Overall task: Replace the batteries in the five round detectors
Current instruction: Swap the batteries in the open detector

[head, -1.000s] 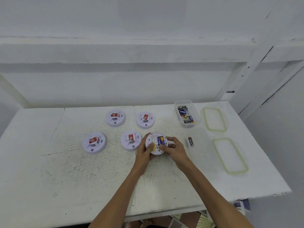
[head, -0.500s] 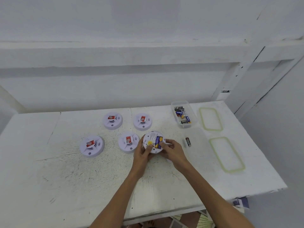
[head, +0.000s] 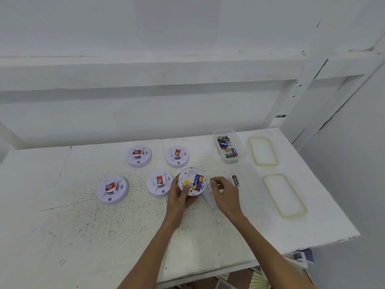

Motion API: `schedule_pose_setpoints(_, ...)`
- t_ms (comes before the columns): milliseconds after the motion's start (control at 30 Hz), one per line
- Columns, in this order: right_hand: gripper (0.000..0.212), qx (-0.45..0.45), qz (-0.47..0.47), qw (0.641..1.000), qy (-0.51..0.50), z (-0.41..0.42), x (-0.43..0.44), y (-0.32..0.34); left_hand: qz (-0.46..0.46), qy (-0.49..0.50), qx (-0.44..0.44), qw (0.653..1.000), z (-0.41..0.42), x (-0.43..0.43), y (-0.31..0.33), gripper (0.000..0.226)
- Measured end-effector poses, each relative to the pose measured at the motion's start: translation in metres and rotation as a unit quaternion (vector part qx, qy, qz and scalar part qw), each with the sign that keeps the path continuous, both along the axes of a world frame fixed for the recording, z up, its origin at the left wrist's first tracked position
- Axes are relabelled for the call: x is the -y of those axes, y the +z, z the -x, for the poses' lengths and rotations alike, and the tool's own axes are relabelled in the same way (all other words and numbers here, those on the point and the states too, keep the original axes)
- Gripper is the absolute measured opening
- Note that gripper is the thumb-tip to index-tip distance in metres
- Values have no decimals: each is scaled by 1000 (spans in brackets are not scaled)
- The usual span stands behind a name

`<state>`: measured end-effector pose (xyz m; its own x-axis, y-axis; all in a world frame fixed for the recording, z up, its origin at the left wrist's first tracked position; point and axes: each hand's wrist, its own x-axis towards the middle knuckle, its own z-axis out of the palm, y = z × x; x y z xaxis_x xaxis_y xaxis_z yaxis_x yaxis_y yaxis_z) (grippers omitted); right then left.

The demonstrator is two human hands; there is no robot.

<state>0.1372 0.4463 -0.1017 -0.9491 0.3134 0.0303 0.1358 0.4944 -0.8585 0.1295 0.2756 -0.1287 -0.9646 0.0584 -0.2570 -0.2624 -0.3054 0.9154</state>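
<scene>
My left hand holds one round white detector back side up, just above the table. Its open compartment shows blue batteries beside a yellow part. My right hand hovers just to the right of that detector, fingers loosely curled, apart from it and holding nothing I can see. A small white cover lies on the table under that hand. Four more detectors lie face up with red labels: two at the back, one at the left and one beside my left hand.
A loose black battery lies right of my right hand. A clear box holding several batteries stands behind it. Two green-rimmed lids lie near the table's right edge. A white wall rises behind the table.
My right hand has come off the detector's battery compartment and pulled a little to the right. My left hand keeps its hold on the detector.
</scene>
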Motion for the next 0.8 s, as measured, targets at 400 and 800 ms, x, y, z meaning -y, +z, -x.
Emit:
schedule_pose_setpoints(400,45,117,118,985,54,9,13,0,27,-21,-31,999,-1,2,2,56)
schedule_pose_setpoints(800,32,9,-69,997,43,0,9,3,50,9,-26,998,3,-3,-7,67)
